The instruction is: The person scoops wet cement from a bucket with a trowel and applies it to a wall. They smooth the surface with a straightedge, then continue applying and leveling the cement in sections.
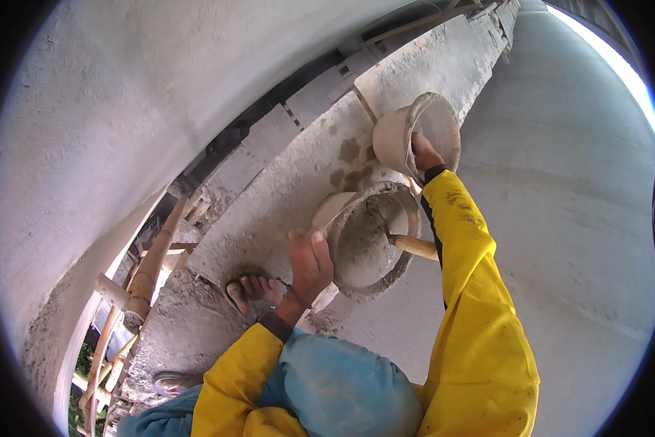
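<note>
A grey, mortar-caked bucket (330,209) stands on the plank in front of me, with wet mortar (360,244) inside. A trowel (415,247) leans in it, its wooden handle over the rim and its blade partly sunk in the mortar. My left hand (310,264) is beside this bucket's left side, fingers stretched out and holding nothing; whether it touches the wall cannot be made out. Farther off, a second mortar-stained bucket (394,142) is tilted with its mouth to the right. My right hand (425,153) grips its near rim, some fingers hidden inside.
The narrow, rough plank walkway (283,193) runs away to the upper right, with wet spots on it. Grey plastered walls (560,197) rise on both sides. At left are bamboo poles (156,255) and a gap beside the plank. My bare foot (254,291) is near the left hand.
</note>
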Motion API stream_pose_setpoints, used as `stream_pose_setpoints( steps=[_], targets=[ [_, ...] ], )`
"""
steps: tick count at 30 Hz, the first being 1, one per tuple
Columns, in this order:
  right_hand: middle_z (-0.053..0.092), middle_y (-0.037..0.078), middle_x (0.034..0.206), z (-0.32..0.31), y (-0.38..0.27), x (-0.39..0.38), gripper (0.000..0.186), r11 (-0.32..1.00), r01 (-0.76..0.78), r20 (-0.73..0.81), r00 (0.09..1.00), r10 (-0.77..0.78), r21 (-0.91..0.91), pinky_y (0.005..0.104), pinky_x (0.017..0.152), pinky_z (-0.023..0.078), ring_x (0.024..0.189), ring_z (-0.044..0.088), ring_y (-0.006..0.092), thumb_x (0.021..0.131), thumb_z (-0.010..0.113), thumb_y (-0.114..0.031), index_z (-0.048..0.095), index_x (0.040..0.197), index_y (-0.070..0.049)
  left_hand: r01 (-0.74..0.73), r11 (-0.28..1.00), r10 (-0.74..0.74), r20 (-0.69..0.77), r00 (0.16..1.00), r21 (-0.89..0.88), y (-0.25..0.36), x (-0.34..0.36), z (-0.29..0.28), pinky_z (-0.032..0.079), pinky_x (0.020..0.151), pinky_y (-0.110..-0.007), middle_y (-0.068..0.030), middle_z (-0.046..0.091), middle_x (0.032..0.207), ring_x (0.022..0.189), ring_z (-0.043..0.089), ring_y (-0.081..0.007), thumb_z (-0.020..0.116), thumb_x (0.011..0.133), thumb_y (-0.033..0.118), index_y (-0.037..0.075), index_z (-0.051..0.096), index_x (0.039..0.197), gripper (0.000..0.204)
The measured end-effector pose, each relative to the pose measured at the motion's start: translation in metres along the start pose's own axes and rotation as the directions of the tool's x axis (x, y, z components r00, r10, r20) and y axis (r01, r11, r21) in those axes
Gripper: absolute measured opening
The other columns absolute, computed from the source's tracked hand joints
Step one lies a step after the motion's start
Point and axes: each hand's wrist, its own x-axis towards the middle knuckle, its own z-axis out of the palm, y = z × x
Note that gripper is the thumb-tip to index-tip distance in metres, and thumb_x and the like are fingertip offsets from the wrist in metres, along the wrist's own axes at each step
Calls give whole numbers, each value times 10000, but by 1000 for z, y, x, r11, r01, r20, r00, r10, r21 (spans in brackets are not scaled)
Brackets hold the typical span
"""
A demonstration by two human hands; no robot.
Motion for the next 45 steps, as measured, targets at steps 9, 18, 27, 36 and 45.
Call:
stream_pose_setpoints(
  steps=[9, 18, 27, 36, 45],
  targets=[
    [590, 44, 701, 3, -85, -205, 432, 990, 123, 647, 761, -48, -73, 278, 505, 462, 595, 568, 150, 1068, 479, -370, 623, 793, -69, -21, 999, 20, 41, 999, 29, -6, 6, 2, 367, 733, -472, -204, 557, 750, 744, 469, -390, 383, 1032, 193, 4, 600, 819, 358],
    [728, 145, 943, 57, -36, -343, 172, 87, 372, 326, 887, -328, -924, 363, 762, 565, 841, 716, 250, 958, 633, -126, 738, 1018, -5, -112, 993, 113, -14, 994, 44, -11, 9, 7, 382, 709, -466, -178, 519, 644, 681, 488, -389, 396, 1027, 191, 47, 561, 720, 377],
    [658, 86, 828, 88, 56, -316, 334, -449, 251, 478, 713, -513, -857, 417, 669, 534, 757, 680, 288, 819, 774, -206, 614, 1096, -114, -134, 989, 132, 30, 991, 63, -10, 11, 1, 390, 715, -450, -155, 517, 582, 603, 493, -391, 391, 1027, 182, 70, 544, 680, 395],
    [673, 62, 829, 30, -14, -371, 220, -475, 13, 363, 664, -654, -880, 436, 600, 525, 695, 675, 278, 837, 750, -223, 611, 981, -132, -136, 989, 135, 28, 990, 49, -8, 12, 1, 391, 736, -446, -160, 532, 594, 611, 506, -390, 384, 1030, 186, 68, 550, 689, 397],
    [711, 158, 885, 55, 118, -330, 271, 262, 309, 217, 919, -329, -914, 399, 663, 546, 727, 690, 336, 899, 688, -292, 692, 1018, -48, -118, 992, 120, -33, 992, 49, -8, 10, 5, 388, 756, -449, -160, 524, 601, 609, 493, -382, 376, 1038, 198, 61, 549, 697, 407]
  ],
)
